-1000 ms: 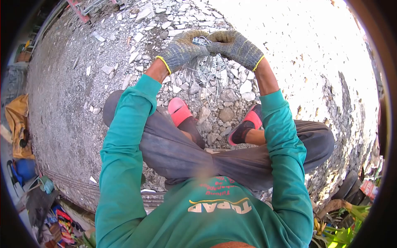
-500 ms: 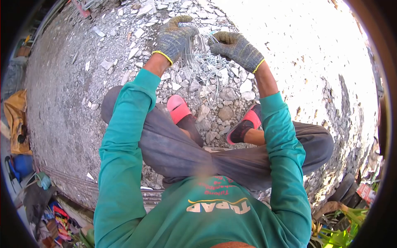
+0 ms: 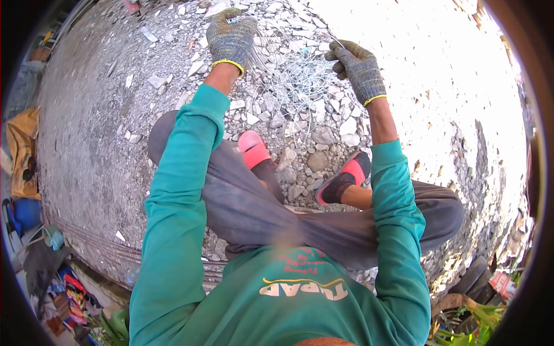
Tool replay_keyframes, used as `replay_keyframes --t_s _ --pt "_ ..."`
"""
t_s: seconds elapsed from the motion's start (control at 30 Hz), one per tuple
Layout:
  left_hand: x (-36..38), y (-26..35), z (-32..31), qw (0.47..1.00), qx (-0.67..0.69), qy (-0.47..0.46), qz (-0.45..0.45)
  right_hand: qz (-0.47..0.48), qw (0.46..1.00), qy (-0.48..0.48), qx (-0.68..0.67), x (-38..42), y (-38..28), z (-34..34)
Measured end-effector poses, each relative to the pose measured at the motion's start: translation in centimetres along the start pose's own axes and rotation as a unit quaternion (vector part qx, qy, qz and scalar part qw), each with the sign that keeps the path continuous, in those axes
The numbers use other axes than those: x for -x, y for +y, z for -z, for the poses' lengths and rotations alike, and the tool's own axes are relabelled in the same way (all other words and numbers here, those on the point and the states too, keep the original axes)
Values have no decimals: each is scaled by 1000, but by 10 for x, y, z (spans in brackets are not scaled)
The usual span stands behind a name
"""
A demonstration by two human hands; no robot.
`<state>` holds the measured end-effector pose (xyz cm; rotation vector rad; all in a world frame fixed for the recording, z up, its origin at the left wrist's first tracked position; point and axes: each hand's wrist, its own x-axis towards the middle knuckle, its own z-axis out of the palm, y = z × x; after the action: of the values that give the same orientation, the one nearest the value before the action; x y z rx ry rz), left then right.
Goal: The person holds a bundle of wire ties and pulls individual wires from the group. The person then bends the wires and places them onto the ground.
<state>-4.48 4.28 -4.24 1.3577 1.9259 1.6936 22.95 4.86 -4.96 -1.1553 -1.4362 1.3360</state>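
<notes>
The left hand (image 3: pixel 231 40), gloved, has its fingers curled closed around a bundle of thin wires (image 3: pixel 235 20), strands trailing beside it. The right hand (image 3: pixel 359 68) has its fingers partly bent, by a thin strand (image 3: pixel 336 40); whether they grip it I cannot tell. Between and below the hands, a loose tangle of wire (image 3: pixel 300 78) lies on the rubble (image 3: pixel 320 135). The glove hides the bundle's middle, and pale stones blur the strand ends

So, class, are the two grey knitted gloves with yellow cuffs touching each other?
Apart. The head view plainly shows stony ground between the left-hand glove and the right-hand glove.
</notes>
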Motion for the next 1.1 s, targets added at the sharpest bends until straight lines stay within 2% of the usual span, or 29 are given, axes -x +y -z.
replay_keyframes --t_s 0.03,0.1,0.13,0.17,0.23,0.3,0.33,0.37,0.43,0.47,0.5,0.57,0.6,0.63,0.73,0.93,0.97,1.03,1.1 --pt "-5 -8 1 1000 10 20 -14 24 1000 11 -10 -2 -5 9" --pt "-6 -17 4 999 47 17 -3 42 998 -14 54 2 -30 25" --pt "-6 -19 6 995 93 -27 11 50 993 -53 88 7 -44 29" --pt "-4 -18 5 987 139 -73 24 48 993 -52 89 13 -57 30" --pt "3 -13 3 983 136 -117 48 30 974 -189 120 24 -77 26" --pt "12 -3 3 968 125 -197 93 41 966 -218 134 30 -79 9" --pt "17 -4 1 950 172 -232 117 55 961 -224 155 33 -82 -2" --pt "22 8 1 949 172 -239 114 68 955 -230 176 35 -85 -11" --pt "34 28 3 929 125 -326 122 187 921 -184 289 19 -52 -24" --pt "38 30 2 919 140 -344 130 238 884 -113 385 20 -50 -30" --pt "42 32 2 918 139 -350 127 236 886 -107 384 20 -46 -34" --pt "45 32 2 886 178 -396 162 254 872 -31 417 19 -42 -41" --pt "46 24 3 844 292 -399 208 229 887 -35 399 19 -41 -42" --pt "45 28 6 844 292 -400 208 228 887 -34 399 19 -41 -42" --pt "41 30 11 789 383 -402 263 254 880 14 402 19 -41 -42" --pt "44 32 9 805 319 -460 195 253 874 40 413 17 -33 -42" --pt "45 29 9 816 297 -465 174 236 887 27 396 18 -33 -41" --pt "45 28 11 811 304 -461 192 220 900 14 377 18 -31 -39" --pt "46 32 12 827 273 -450 197 189 937 -36 292 13 -25 -34"
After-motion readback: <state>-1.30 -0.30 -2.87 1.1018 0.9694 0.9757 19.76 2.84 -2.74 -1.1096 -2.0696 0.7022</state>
